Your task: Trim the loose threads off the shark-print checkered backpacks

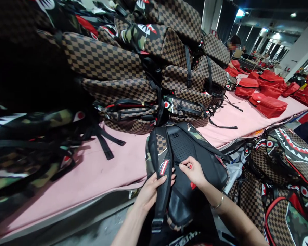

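A black backpack point(202, 157) lies back side up at the pink table's edge, its padded back panel and straps facing me. Camouflage and brown check patches show along its sides. My left hand point(152, 189) is closed around one padded shoulder strap point(166, 186), thumb on top, just below a red-and-white label point(164, 167). Over the back panel, my right hand point(194, 171) is pinched, fingertips close to the strap's inner edge. Something small and red shows between its fingers, but I cannot make out what it is. Another red bit point(193, 185) shows beneath that hand.
Brown checked backpacks point(105, 61) are piled high behind on the pink table point(123, 160). Camouflage bags point(41, 136) lie at left, and more shark-print backpacks point(292, 153) are heaped at lower right. Red bags point(268, 104) lie farther along, near another person point(233, 48).
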Motion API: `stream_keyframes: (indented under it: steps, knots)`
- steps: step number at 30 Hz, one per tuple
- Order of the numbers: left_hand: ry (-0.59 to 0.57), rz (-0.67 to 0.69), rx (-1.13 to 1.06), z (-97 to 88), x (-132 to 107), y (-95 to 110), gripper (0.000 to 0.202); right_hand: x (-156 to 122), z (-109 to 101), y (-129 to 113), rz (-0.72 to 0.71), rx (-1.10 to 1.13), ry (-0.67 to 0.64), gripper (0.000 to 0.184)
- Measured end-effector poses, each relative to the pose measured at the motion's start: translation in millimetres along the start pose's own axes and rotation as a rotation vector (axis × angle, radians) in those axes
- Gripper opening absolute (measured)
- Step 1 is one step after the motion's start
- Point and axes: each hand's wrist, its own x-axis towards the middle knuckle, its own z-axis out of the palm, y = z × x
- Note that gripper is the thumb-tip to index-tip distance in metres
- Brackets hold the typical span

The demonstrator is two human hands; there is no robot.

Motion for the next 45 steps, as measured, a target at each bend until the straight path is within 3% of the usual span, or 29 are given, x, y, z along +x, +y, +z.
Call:
stream_keyframes:
  steps: [8,15,21,27,36,39,42,45]
  knots:
    - [-0.014,-0.023,-0.035,-3.0,0.6,-3.3,0.042,1.0,8.6,-6.0,-0.051,-0.13,0.003,0.018]
    - [-0.038,-0.04,-0.058,-5.4,0.6,-3.9,0.047,12.6,8.7,-4.2,-0.129,-0.194,-0.081,0.015]
    - [-0.047,-0.043,-0.078,-6.9,0.5,-3.4,0.046,14.3,3.5,5.1,-0.081,-0.063,-0.122,0.019]
    - [-0.078,-0.038,-0.078,-7.9,-2.6,-1.4,0.041,19.0,-3.7,-10.1,-0.101,-0.117,-0.204,0.018]
    - [-0.095,-0.041,-0.067,-11.7,-3.0,-0.7,0.039,34.4,5.6,-14.8,-0.161,-0.131,-0.249,0.017]
    - [-0.1,-0.036,-0.048,-11.6,-4.9,2.5,0.039,40.2,8.6,-15.2,-0.138,-0.023,-0.299,0.018]
    - [-0.062,-0.037,0.003,-8.9,-9.8,10.1,0.04,50.5,4.2,-17.7,-0.084,0.127,-0.363,0.021]
    - [0.005,0.005,0.083,-7.3,-15.3,18.5,0.042,64.2,-5.9,-20.2,-0.071,0.126,-0.456,0.026]
